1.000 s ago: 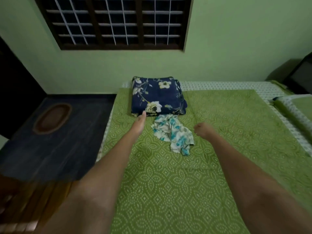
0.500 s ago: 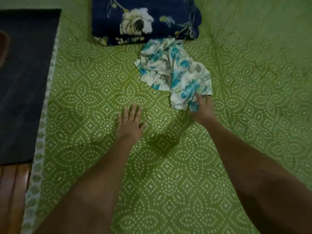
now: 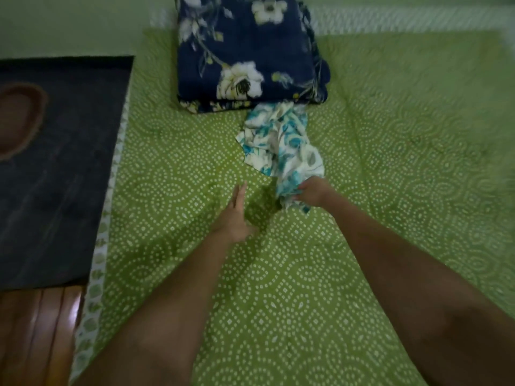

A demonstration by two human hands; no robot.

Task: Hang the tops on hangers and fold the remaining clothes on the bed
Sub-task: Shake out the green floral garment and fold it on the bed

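— Right hand (image 3: 313,191)?
— Clenched on the near end of the white-and-teal garment (image 3: 281,143), crumpled on the green bedspread (image 3: 292,288).
— Left hand (image 3: 232,218)?
— Fingers spread, grasping nothing.
— At twelve o'clock?
— Folded navy floral blanket (image 3: 248,54), touching the garment.

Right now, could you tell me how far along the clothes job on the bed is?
Early stage. The navy floral bundle already lies folded at the far end of the bed. In hand: the right hand grips the near end of the crumpled teal-print garment; the left hand is open beside it. Left: that garment is neither spread nor folded, and no hangers are visible.
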